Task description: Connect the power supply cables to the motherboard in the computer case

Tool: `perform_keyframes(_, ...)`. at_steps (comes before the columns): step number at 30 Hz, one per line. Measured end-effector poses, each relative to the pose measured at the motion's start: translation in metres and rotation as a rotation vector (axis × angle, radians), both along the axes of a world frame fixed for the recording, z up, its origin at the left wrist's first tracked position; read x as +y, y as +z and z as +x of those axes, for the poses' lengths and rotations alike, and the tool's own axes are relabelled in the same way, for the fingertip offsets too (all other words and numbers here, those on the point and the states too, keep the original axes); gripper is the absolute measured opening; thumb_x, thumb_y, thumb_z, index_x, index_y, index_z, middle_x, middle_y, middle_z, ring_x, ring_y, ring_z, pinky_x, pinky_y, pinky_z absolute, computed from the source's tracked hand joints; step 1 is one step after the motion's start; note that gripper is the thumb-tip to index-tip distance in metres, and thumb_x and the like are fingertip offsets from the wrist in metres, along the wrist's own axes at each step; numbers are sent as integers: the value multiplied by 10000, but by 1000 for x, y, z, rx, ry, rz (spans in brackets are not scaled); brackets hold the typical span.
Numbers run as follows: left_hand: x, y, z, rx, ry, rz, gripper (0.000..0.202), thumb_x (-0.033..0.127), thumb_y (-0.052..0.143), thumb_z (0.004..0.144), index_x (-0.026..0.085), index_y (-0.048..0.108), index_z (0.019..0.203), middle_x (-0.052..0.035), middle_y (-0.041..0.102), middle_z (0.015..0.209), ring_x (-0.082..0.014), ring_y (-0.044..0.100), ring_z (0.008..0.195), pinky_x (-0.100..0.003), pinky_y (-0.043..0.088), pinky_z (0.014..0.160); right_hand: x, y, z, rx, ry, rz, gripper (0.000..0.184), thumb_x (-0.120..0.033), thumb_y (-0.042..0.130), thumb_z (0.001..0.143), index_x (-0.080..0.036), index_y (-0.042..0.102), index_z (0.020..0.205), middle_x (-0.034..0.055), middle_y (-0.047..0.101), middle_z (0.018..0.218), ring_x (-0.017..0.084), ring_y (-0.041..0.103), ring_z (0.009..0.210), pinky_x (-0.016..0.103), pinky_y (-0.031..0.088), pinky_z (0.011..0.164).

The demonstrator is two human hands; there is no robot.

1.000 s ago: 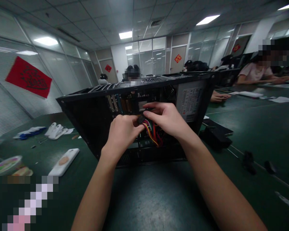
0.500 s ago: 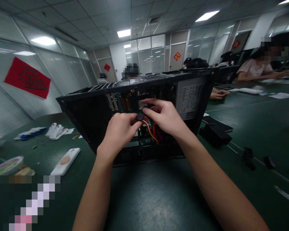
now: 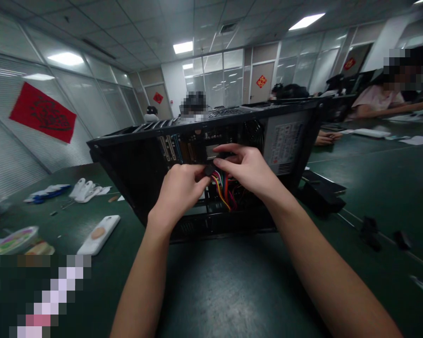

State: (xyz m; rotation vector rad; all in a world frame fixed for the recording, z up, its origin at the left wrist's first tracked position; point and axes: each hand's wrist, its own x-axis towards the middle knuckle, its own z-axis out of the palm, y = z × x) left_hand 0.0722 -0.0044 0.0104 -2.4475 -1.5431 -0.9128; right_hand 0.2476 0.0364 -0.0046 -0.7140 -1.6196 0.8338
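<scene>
An open black computer case (image 3: 134, 159) lies on its side on the dark green table (image 3: 215, 291), its inside facing me. Both my hands meet at its middle. My left hand (image 3: 181, 190) is closed, its fingers pinching a small black connector (image 3: 208, 170). My right hand (image 3: 248, 169) pinches the same connector from the right, with one finger stretched over it. A bundle of red, yellow and black wires (image 3: 223, 190) hangs from the connector down into the case. A power supply with a white label (image 3: 284, 143) sits at the case's right end.
A white phone (image 3: 99, 234) lies on the table to the left, with white gloves (image 3: 86, 190) farther back and a food bowl (image 3: 16, 239) at the left edge. Small black parts (image 3: 320, 195) lie to the right. Other people sit at the far tables at the back and right.
Both hands stay on the connector with only slight shifts of the fingers. The view has drifted a little.
</scene>
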Motion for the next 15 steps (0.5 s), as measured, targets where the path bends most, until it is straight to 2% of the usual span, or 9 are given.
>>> perform_keyframes(6,0,-4,3,32,19,69,207,281,574,883,178,737,810,-38,689,707,-136,554,584,-248,341,550,5,-5,-2,31,7,31,313,-339,702,779,-151,697,1029,61,733,922,191,682,774,321,562,699)
perform_keyframes(9,3,-5,6,-28,15,108,194,240,597,864,201,720,1009,-27,710,790,-152,614,669,-244,426,623,9,-8,-3,50,-10,84,306,-343,695,791,-160,706,1037,66,732,1000,201,683,856,337,559,774)
perform_keyframes(12,5,-4,8,-123,31,211,366,205,628,834,195,629,1200,-38,713,957,-162,649,809,-255,489,746,9,-7,-3,62,-78,159,280,-343,628,852,-169,713,1053,66,727,1054,203,667,959,354,530,878)
perform_keyframes(15,5,-3,8,-108,46,312,280,222,637,834,188,659,1111,-59,689,1076,-188,645,947,-283,502,841,7,-5,-1,-15,-129,229,293,-321,499,932,-177,704,1084,59,723,1074,198,652,1016,366,501,944)
